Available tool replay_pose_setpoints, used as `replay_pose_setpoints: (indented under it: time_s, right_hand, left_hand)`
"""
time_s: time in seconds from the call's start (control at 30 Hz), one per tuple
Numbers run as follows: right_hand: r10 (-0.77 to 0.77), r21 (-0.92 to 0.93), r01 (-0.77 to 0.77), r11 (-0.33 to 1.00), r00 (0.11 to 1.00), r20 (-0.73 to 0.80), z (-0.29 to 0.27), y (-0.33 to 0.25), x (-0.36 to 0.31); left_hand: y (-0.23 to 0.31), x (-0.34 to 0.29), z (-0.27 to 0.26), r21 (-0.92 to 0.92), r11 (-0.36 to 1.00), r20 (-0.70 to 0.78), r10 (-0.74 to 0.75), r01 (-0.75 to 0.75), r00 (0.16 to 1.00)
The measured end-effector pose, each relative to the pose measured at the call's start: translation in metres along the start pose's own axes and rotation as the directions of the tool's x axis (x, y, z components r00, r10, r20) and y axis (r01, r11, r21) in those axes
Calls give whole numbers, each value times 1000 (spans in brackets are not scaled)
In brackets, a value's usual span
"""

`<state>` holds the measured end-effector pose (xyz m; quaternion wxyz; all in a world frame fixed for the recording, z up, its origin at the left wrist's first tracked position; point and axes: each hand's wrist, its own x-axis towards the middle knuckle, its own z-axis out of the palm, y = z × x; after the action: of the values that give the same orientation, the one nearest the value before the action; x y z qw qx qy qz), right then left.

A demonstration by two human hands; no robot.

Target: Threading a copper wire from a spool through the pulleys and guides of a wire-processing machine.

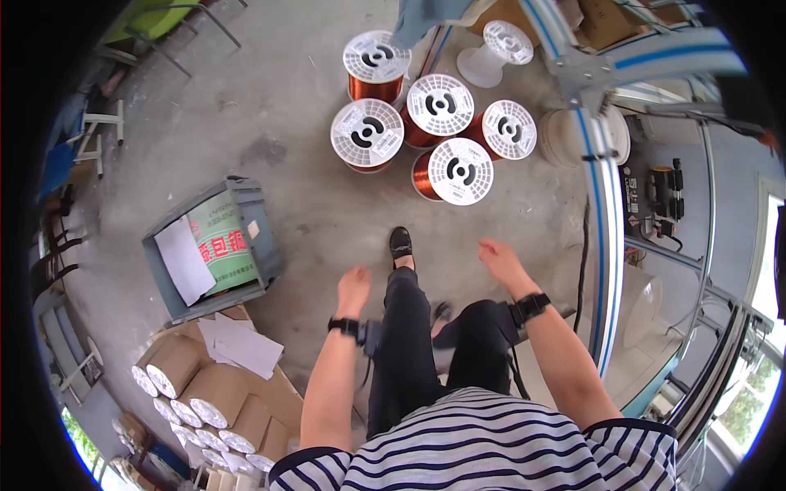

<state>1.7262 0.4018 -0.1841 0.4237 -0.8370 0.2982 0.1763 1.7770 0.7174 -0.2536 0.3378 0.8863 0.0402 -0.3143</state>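
Observation:
Both of my hands hang in front of me over the floor, fingers curled in and nothing visible in them. My left hand (354, 288) is above the floor beside my left leg, to the right of a grey crate (264, 237). Out to the right, my right hand (501, 262) is below a group of wire spools. Each of these spools has a white slotted flange on top and copper-coloured wire beneath; the nearest spool (461, 171) stands beyond my right hand, touched by neither hand. Another spool (367, 135) stands farther left. A bare white spool (494, 54) is behind them.
Inside the crate are a green printed sheet (225, 245) and white paper. Brown paper-wrapped rolls (217, 393) are stacked at the lower left. A metal frame (602, 204) with blue strips rises on the right, near a white bucket (565, 139). A green chair (147, 23) is far left.

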Motion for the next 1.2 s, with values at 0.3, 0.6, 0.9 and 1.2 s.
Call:
replay_pose_setpoints:
  time_s: [0.3, 0.6, 0.9, 1.2]
  right_hand:
    - [274, -171, -302, 938, 947, -166, 31, 75, 190]
    - [46, -395, -322, 861, 821, -569, -28, 200, 336]
    - [282, 82, -325, 942, 637, -717, -170, 346, 414]
    - [446, 460, -71, 885, 413, -794, -259, 390, 399]
  left_hand:
    - [154, 204, 100, -117, 969, 166, 234, -216, 958]
    - [117, 324, 192, 357, 379, 195, 864, -854, 465]
    - [124, 331, 191, 272, 409, 283, 831, -871, 478]
    - [133, 329, 206, 563, 281, 409, 722, -777, 558]
